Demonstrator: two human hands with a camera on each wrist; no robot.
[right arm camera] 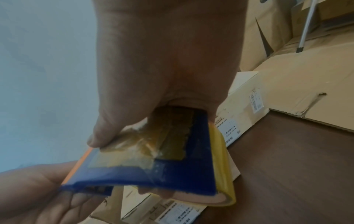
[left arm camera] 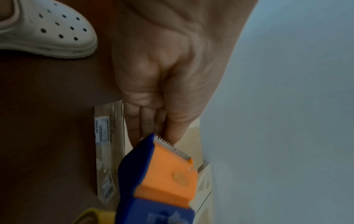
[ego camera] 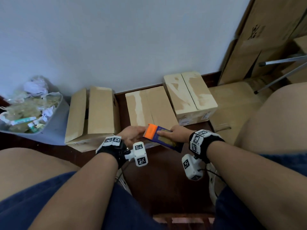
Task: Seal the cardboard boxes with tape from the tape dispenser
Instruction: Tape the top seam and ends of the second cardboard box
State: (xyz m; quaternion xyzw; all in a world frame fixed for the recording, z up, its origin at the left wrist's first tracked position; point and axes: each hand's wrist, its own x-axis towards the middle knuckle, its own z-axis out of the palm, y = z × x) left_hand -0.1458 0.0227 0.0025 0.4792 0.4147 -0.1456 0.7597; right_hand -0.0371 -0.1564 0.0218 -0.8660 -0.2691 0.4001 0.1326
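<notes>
- The right hand [ego camera: 178,135] grips the tape dispenser [ego camera: 162,138]: in the right wrist view the thumb lies on its blue top face and the fingers curl under it, through the roll of yellowish tape [right arm camera: 223,165].
- The left hand [ego camera: 132,136] sits at 9 o'clock of the dispenser, palm up. Its fingers [left arm camera: 145,119] are nearly straight and reach to the orange head end [ego camera: 150,132], beside the toothed cutter [left arm camera: 172,147]. Whether they pinch a tape end cannot be told from these views.
- Old strips of brownish tape [right arm camera: 145,144] are stuck over the dispenser's blue top.
- The dispenser hangs over the near edge of the middle cardboard box [ego camera: 149,107], whose two flaps lie shut, meeting at a centre seam; a pale torn streak runs down its left flap.
- At 10 o'clock of the hands stands the left cardboard box [ego camera: 93,117], its flaps not quite closed, with a dark gap between them.
- At 1 o'clock stands the right cardboard box [ego camera: 189,95], flaps shut, its top marked with pale torn patches and a label on its near side.
- All three boxes stand on a dark brown floor [ego camera: 166,180] along a pale wall [ego camera: 116,39].
- At far 9 o'clock is a grey bin [ego camera: 54,123] heaped with crumpled paper and wrappers.
- At 2 o'clock flattened cardboard sheets [ego camera: 259,35] lean on the wall, with metal tripod legs [ego camera: 282,60] in front of them.
- A white perforated clog [left arm camera: 46,28] shows in the left wrist view, on the floor.
</notes>
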